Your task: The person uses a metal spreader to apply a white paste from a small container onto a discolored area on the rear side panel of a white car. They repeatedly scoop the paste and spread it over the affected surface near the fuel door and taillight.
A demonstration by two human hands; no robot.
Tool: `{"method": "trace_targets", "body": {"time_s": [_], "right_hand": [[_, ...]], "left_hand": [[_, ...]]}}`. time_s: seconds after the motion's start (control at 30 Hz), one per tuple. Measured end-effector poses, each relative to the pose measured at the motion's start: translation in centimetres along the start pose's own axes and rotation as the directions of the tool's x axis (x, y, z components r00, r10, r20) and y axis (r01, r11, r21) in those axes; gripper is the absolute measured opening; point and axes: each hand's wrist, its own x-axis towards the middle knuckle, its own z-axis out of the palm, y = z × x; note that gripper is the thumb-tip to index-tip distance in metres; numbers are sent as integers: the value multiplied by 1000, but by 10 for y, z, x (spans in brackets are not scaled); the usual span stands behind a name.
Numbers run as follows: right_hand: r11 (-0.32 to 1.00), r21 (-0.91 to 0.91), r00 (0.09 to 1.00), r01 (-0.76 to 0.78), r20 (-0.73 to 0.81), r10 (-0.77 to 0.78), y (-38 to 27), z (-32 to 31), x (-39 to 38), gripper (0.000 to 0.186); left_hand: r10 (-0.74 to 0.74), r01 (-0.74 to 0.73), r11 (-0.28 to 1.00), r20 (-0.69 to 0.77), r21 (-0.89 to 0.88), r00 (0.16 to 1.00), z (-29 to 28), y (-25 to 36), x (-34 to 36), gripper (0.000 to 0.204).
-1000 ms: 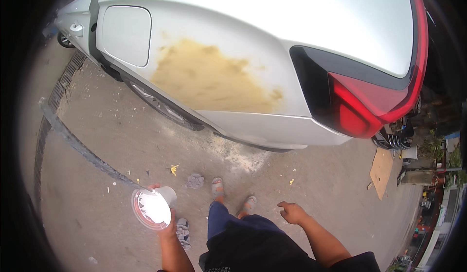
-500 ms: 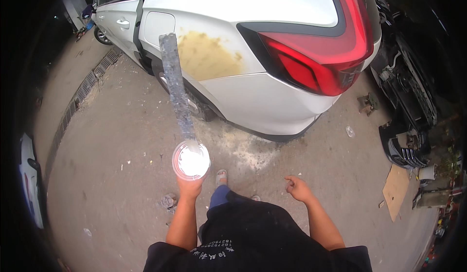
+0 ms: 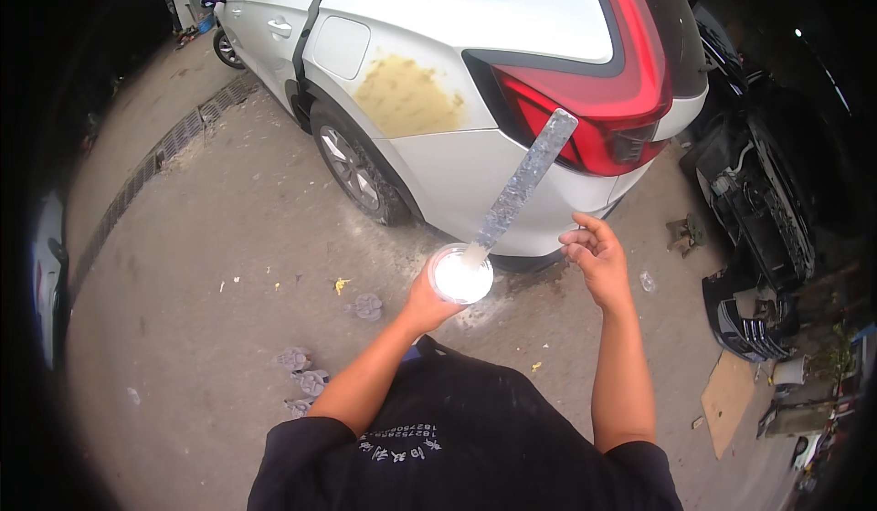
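My left hand (image 3: 429, 296) grips a clear plastic cup (image 3: 461, 275) of white liquid, with a long, flat, speckled grey stick (image 3: 521, 182) standing tilted in it toward the right. My right hand (image 3: 592, 255) is raised to the right of the stick, holding nothing, fingers loosely curled and apart. Ahead is the rear corner of a white car (image 3: 457, 173), with a yellowish patch (image 3: 409, 95) on its side panel and a red tail light (image 3: 617, 91).
A grated drain (image 3: 160, 150) runs along the left floor. On the right lie dark car parts (image 3: 749, 191), a bumper piece (image 3: 735, 324), cardboard (image 3: 717, 401) and a white bucket (image 3: 787, 370). A small stand (image 3: 683, 232) and crumpled grey scraps (image 3: 364, 306) are on the ground.
My left hand has moved up and rightward with the cup, and the stick now leans right instead of left. My right hand has risen beside the stick. The view has shifted.
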Motion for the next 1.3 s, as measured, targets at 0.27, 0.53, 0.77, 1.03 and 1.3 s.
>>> {"method": "trace_targets", "body": {"time_s": [0.27, 0.53, 0.77, 1.03, 1.3], "right_hand": [[997, 47, 994, 55, -100, -50, -43, 32, 39, 62], [1000, -18, 998, -24, -54, 24, -49, 69, 64, 53], [989, -141, 997, -49, -63, 41, -56, 93, 73, 56], [979, -203, 997, -1, -78, -15, -58, 99, 82, 55], [956, -266, 982, 124, -108, -158, -59, 83, 98, 53]], "left_hand": [[27, -37, 997, 155, 61, 988, -4, -27, 30, 78], [76, -114, 984, 254, 139, 964, -40, -61, 70, 78], [119, -172, 972, 300, 158, 947, -60, -75, 107, 79], [85, -125, 982, 256, 144, 963, -64, -83, 128, 79], [68, -102, 977, 179, 186, 981, -54, -84, 148, 82]]}}
